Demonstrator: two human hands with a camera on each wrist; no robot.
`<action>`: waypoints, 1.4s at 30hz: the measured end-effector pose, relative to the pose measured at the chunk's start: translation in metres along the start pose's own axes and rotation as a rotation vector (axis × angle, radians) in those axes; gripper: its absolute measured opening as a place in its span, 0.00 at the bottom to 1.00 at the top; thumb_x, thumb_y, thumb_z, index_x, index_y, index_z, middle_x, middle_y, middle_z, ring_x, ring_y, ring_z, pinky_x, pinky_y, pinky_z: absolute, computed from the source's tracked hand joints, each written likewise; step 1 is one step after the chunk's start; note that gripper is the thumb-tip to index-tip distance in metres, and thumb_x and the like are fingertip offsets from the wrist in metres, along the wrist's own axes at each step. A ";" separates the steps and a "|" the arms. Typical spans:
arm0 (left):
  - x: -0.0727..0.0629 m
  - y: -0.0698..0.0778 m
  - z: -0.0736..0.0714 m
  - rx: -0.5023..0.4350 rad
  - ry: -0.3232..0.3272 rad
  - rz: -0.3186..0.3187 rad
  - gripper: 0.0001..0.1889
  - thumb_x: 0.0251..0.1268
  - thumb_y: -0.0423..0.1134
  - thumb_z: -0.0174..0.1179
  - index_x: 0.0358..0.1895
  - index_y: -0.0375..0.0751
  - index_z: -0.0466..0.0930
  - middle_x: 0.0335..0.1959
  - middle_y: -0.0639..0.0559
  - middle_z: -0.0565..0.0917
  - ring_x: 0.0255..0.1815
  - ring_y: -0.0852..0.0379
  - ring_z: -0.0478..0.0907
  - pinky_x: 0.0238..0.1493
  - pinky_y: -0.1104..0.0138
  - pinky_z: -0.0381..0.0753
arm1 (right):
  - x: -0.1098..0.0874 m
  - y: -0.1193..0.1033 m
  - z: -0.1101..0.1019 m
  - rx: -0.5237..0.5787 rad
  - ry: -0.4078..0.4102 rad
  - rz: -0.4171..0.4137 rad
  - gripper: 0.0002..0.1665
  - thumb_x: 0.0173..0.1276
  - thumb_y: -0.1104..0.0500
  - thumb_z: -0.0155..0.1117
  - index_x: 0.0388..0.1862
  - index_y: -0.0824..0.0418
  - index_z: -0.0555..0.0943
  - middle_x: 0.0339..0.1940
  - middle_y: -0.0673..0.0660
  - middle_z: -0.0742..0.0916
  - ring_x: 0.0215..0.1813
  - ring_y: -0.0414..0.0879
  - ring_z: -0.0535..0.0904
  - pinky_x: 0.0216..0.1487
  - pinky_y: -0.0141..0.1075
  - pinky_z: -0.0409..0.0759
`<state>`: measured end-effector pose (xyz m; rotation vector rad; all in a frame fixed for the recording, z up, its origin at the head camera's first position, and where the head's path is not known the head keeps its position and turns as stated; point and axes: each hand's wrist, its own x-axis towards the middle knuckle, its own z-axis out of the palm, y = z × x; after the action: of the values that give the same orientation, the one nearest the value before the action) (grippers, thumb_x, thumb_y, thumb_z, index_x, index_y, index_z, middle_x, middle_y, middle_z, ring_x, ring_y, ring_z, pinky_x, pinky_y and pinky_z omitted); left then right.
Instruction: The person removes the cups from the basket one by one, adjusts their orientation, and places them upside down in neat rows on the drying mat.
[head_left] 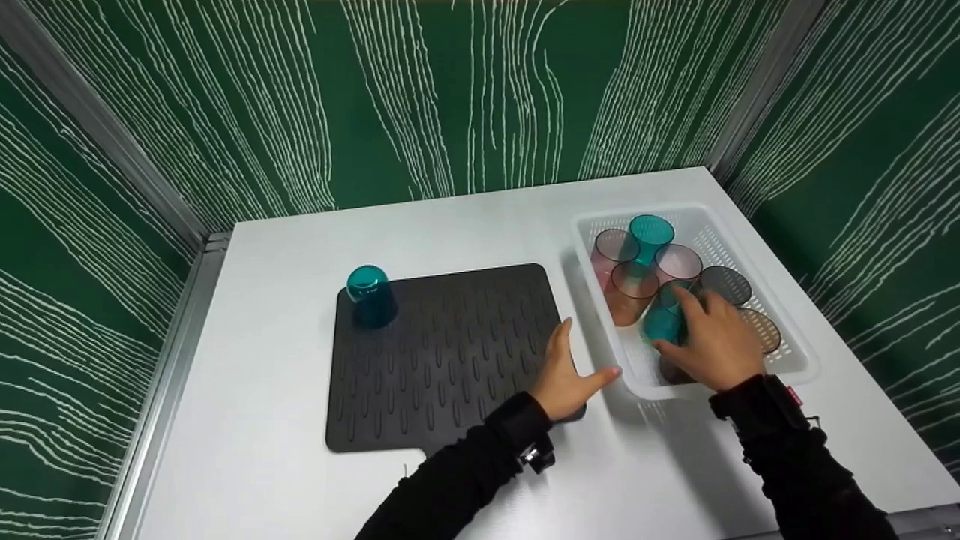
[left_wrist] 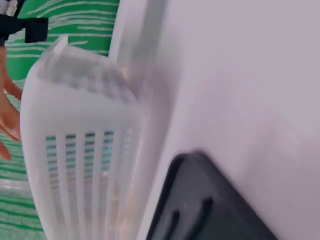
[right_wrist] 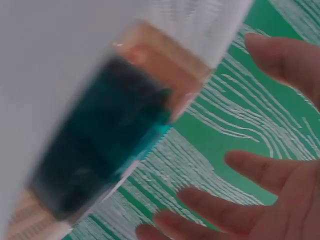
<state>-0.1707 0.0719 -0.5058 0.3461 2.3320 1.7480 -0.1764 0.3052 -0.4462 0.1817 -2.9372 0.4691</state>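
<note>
My right hand (head_left: 718,341) reaches over the white basket (head_left: 600,319), fingers spread above a teal tumbler (head_left: 661,322). The right wrist view shows that hand's fingers (right_wrist: 290,62) apart, with nothing between them. Around that tumbler stand an orange tumbler (head_left: 628,306), pink ones (head_left: 679,262), a grey one (head_left: 726,286), an amber one (head_left: 763,331) and another teal one (head_left: 651,231). With thumb and fingers spread, my left hand (head_left: 564,381) hovers between basket and mat, its thumb tip near the basket rim. One teal tumbler (head_left: 369,296) sits upside down on the dark ridged mat (head_left: 450,367).
The white table (head_left: 292,251) carries the mat at centre and the basket at right. Slots run through the basket's wall (left_wrist: 82,117). Green panels with white lines (head_left: 390,97) enclose the back and sides, with metal rails (head_left: 161,382) along the edges.
</note>
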 end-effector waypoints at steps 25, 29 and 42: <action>0.011 0.005 0.045 -0.547 -0.118 -0.043 0.35 0.66 0.16 0.54 0.76 0.18 0.55 0.75 0.22 0.69 0.76 0.23 0.71 0.68 0.57 0.83 | 0.003 0.017 0.011 -0.048 -0.139 -0.037 0.15 0.65 0.64 0.68 0.20 0.62 0.75 0.18 0.60 0.81 0.22 0.54 0.75 0.26 0.55 0.73; 0.010 0.005 0.047 -0.575 -0.103 -0.048 0.32 0.65 0.14 0.53 0.73 0.21 0.58 0.75 0.25 0.69 0.73 0.22 0.74 0.61 0.62 0.85 | 0.002 0.015 0.009 -0.026 -0.116 -0.044 0.17 0.67 0.64 0.68 0.20 0.61 0.74 0.18 0.58 0.79 0.22 0.52 0.73 0.26 0.50 0.70; 0.008 0.008 0.047 -0.586 -0.093 -0.055 0.30 0.65 0.15 0.52 0.71 0.22 0.59 0.76 0.25 0.68 0.74 0.23 0.74 0.59 0.64 0.83 | 0.005 -0.013 -0.016 0.092 -0.007 -0.047 0.11 0.75 0.63 0.67 0.32 0.65 0.79 0.22 0.58 0.82 0.26 0.54 0.79 0.30 0.48 0.71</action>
<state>-0.1638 0.1200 -0.5111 0.2484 1.6428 2.2159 -0.1772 0.2976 -0.4265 0.2630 -2.9133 0.5976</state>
